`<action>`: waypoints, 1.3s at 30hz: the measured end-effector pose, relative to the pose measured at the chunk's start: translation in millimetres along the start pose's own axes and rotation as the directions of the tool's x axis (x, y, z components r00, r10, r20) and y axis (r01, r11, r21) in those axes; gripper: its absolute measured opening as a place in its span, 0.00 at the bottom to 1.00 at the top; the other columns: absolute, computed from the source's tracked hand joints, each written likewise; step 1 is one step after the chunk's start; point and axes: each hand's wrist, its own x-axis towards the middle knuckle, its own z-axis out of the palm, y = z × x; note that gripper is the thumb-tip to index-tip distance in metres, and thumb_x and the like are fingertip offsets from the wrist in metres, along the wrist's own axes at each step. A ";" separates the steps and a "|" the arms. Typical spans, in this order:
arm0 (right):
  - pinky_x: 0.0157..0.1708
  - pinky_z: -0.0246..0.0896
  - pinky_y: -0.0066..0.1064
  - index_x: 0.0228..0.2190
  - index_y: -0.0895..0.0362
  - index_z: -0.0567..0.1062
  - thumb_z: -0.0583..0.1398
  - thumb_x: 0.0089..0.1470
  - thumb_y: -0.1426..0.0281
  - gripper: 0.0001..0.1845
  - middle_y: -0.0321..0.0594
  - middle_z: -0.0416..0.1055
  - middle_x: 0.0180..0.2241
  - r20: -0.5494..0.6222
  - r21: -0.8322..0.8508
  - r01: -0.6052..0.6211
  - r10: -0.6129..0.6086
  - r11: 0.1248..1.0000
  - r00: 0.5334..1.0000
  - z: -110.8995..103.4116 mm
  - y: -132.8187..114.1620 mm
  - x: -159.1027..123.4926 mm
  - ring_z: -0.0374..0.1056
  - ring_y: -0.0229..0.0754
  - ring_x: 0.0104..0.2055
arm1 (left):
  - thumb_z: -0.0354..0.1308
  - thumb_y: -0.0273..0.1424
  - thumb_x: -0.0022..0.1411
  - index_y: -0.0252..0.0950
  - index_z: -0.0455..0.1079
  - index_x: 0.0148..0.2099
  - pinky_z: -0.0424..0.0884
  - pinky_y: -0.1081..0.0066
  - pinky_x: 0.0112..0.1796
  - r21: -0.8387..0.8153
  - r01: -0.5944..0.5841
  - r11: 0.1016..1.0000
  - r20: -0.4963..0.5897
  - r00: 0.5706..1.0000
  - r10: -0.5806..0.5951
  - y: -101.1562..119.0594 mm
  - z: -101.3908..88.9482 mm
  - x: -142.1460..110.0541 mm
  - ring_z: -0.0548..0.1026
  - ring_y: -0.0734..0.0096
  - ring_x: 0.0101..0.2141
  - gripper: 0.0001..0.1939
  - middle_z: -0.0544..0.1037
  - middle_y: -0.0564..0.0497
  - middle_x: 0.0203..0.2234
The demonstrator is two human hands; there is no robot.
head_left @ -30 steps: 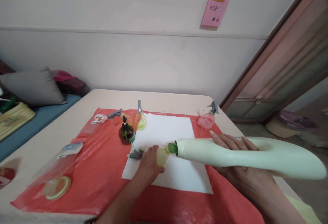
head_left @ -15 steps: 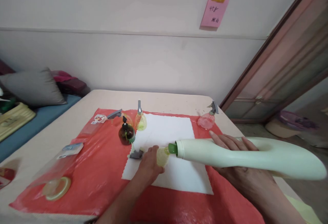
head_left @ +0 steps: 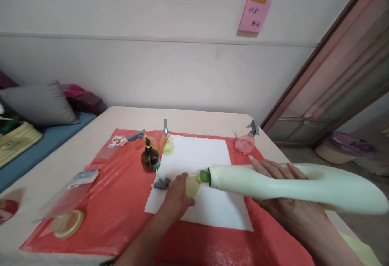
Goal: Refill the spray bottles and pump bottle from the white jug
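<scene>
The left hand (head_left: 178, 193) clasps a bottle (head_left: 192, 187) over a white sheet (head_left: 219, 213); the right hand (head_left: 285, 208) grips a jug (head_left: 240, 180), spout (head_left: 205, 176) at the bottle's mouth. Pouring seems underway; the next move calls for steadiness.

Over the white sheet (head_left: 206, 148), the left hand (head_left: 178, 195) is bare, its forearm (head_left: 152, 233) uncovered; a dark strip beside that forearm, nearer than the sheet, is too small to identify. Right of the sheet, the bare right hand (head_left: 282, 206) has slender, tapering fingers.
</scene>
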 end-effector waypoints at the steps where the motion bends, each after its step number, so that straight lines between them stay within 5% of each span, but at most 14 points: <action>1: 0.58 0.55 0.53 0.65 0.61 0.58 0.60 0.58 0.69 0.36 0.54 0.72 0.53 0.004 0.006 -0.010 0.010 1.000 1.000 -0.1 -0.7 -0.2 0.68 0.56 0.52 | 0.68 0.27 0.46 0.36 0.59 0.64 0.64 0.64 0.53 0.000 0.000 1.000 0.000 1.000 0.000 -0.1 0.1 -0.2 0.70 0.53 0.56 0.43 0.71 0.43 0.57; 39: 0.59 0.55 0.55 0.66 0.58 0.58 0.60 0.59 0.69 0.36 0.53 0.71 0.55 0.023 0.028 -0.031 0.030 0.999 0.999 -1.0 -3.6 -0.3 0.67 0.57 0.54 | 0.67 0.27 0.46 0.36 0.59 0.63 0.64 0.65 0.53 -0.013 -0.014 1.000 -0.014 1.000 0.014 -1.0 1.0 -2.1 0.70 0.54 0.55 0.42 0.71 0.43 0.56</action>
